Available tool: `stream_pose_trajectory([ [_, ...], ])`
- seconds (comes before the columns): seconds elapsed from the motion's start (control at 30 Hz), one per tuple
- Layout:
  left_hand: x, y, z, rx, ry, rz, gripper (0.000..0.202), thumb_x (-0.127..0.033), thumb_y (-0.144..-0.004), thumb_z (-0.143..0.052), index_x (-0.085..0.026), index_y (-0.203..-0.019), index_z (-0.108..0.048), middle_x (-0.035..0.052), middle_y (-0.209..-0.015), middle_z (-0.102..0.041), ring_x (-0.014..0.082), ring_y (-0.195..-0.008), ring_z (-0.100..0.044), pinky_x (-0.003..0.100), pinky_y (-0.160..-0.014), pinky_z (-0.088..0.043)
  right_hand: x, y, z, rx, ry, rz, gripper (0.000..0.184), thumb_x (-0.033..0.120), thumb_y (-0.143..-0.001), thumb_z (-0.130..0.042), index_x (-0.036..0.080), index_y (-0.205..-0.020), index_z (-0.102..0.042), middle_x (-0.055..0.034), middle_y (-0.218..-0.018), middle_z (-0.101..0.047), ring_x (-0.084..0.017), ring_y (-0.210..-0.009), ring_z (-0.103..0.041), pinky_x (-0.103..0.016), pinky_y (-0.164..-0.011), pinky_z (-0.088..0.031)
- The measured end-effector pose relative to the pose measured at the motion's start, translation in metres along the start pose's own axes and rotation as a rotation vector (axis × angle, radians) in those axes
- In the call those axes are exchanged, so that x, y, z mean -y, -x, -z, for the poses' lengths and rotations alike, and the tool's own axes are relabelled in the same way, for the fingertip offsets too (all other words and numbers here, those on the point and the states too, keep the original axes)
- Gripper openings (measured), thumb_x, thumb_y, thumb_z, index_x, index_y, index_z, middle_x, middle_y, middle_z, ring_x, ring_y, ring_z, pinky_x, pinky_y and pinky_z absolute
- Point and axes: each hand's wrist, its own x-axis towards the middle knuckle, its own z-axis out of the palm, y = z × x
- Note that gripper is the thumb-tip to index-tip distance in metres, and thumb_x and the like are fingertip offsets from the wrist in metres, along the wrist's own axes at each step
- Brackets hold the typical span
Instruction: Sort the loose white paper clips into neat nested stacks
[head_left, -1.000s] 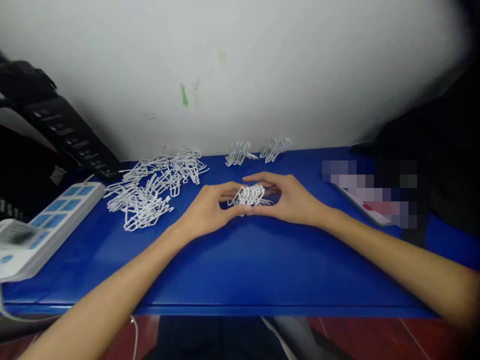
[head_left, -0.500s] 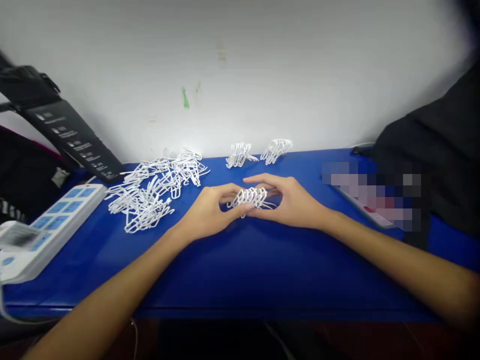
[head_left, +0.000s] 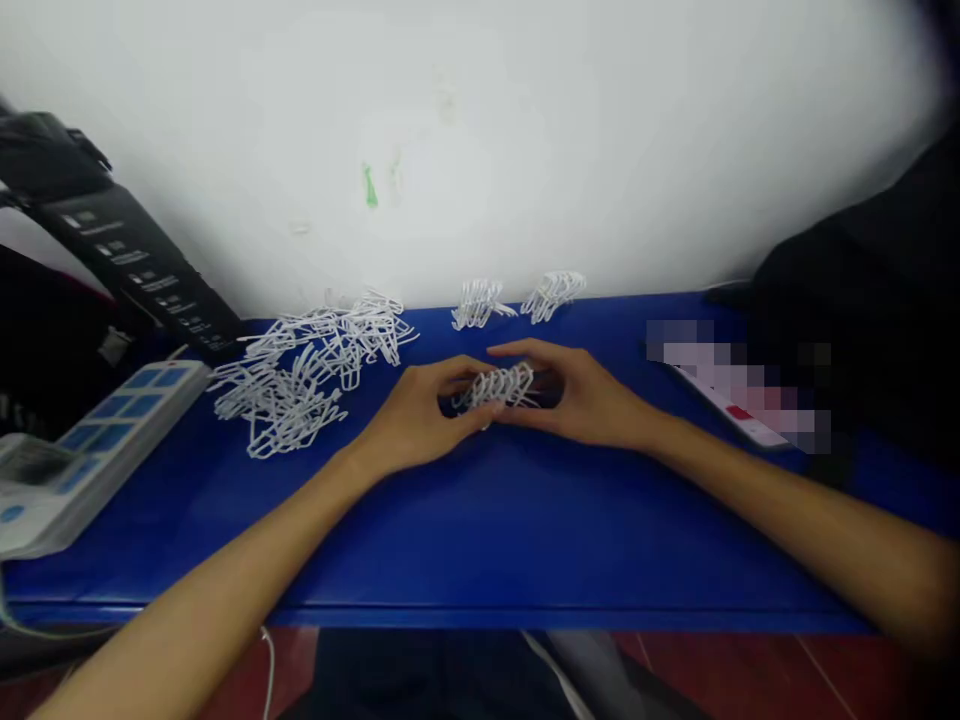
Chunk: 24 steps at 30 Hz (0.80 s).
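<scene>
Between my two hands is a small row of white bent-wire pieces (head_left: 504,386), lined up side by side just above or on the blue table. My left hand (head_left: 420,415) grips the row from the left, its thumb across the near side and its fingers behind. From the right, my right hand (head_left: 589,395) closes around the other end, with the index finger reaching over the far side. Part of the row is hidden by the fingers. Loose white bent-wire pieces (head_left: 292,400) lie tangled to the left of my left hand.
Two small rows of similar wire pieces, a left one (head_left: 478,303) and a right one (head_left: 553,294), stand near the wall. A white power strip (head_left: 112,440) lies at the left, a phone (head_left: 735,400) at the right. Dark cloth (head_left: 885,300) covers the right end of the blue table (head_left: 480,540).
The whole view has shifted slightly, with things appearing a little higher. Both hands keep their hold on the row of wire pieces, with hardly any movement.
</scene>
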Motion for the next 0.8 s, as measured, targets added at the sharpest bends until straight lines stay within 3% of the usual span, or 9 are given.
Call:
stream_pose_trajectory([
  [0.4,0.0030,-0.0001,-0.0025,0.008,0.010,0.033,0.044,-0.042,-0.089,-0.079,-0.017,-0.124,-0.072,0.0089,-0.120,-0.080,0.0273,-0.110,-0.077,0.040,-0.104,-0.061,0.0015,-0.0002,-0.0014,-0.005,0.171,0.027,0.070,0.049,-0.082,-0.086,0.031,-0.145,-0.062,-0.0043,-0.112,-0.083,-0.031,-0.107,-0.079,-0.045,-0.095,-0.062],
  [0.6,0.0061,-0.0013,-0.0047,-0.006,0.114,0.064,0.048,-0.041,-0.083,-0.086,-0.016,-0.122,-0.076,0.0102,-0.122,-0.080,0.0291,-0.115,-0.077,0.044,-0.108,-0.060,0.0033,-0.0003,-0.0052,-0.018,0.167,0.070,0.067,0.051,-0.084,-0.084,0.026,-0.143,-0.064,-0.0081,-0.132,-0.077,-0.031,-0.111,-0.077,-0.043,-0.097,-0.062],
  [0.8,0.0040,-0.0008,-0.0009,0.010,0.127,0.067,0.049,-0.039,-0.082,-0.088,-0.015,-0.122,-0.077,0.0125,-0.123,-0.080,0.0298,-0.113,-0.078,0.046,-0.109,-0.060,0.0052,0.0013,-0.0068,-0.028,0.121,0.102,0.061,0.047,-0.086,-0.081,0.023,-0.140,-0.066,-0.0086,-0.131,-0.077,-0.029,-0.112,-0.077,-0.040,-0.097,-0.062],
])
